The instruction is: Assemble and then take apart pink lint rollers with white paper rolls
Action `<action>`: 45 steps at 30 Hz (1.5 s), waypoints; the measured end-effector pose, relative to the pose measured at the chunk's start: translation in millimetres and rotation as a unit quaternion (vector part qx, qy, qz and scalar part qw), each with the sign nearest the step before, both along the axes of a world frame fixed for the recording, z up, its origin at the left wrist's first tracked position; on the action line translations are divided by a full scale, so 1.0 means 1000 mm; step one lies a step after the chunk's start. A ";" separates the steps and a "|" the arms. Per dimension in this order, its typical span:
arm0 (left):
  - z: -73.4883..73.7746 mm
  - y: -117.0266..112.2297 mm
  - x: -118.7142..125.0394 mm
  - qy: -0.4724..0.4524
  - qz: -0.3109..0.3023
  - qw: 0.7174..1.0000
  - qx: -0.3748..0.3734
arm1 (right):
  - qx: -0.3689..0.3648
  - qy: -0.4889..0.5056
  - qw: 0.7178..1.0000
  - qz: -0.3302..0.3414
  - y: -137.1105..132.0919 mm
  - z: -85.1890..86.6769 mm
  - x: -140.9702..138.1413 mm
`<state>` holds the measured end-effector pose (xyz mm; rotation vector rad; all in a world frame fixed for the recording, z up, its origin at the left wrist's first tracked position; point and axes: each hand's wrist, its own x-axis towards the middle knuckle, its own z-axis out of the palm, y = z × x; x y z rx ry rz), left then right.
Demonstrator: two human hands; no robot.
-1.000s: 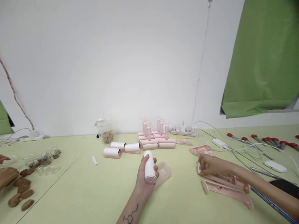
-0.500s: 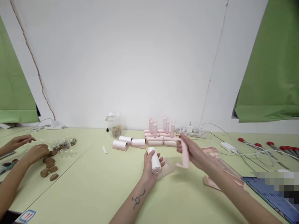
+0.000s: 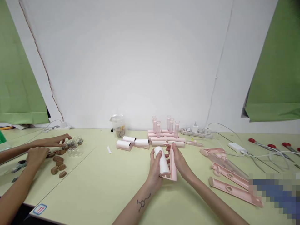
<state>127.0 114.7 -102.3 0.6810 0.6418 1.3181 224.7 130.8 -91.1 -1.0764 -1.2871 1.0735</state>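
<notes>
My left hand (image 3: 156, 167) is wrapped round a white roll (image 3: 162, 161) with a pinkish lower end, held tilted above the table. My right hand (image 3: 181, 160) grips a long pink plastic holder piece (image 3: 173, 162) with a turned-in end. This piece lies along the right side of the roll, and its lower end reaches under the roll's end. Whether the roll is seated in it I cannot tell. Behind my hands are stacked pink-and-white rolls (image 3: 158, 143) and several upright clear pink tubes (image 3: 177, 129). More white rolls (image 3: 142, 143) lie left of them.
Pink half-shells (image 3: 236, 191) lie at the right, near a white adapter (image 3: 237, 147) with cables and red-handled tools (image 3: 272, 146). A power strip (image 3: 199, 134) runs along the wall. At the left, a co-worker's hands (image 3: 38, 154) work among brown discs (image 3: 58, 163).
My right hand has brought the pink holder piece leftward against the white roll in my left hand. The view has shifted slightly, showing more pink half-shells at the right.
</notes>
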 end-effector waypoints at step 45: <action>0.017 -0.015 -0.018 0.497 -0.390 0.705 0.322 | 0.100 -0.581 0.771 0.240 -0.065 0.047 0.081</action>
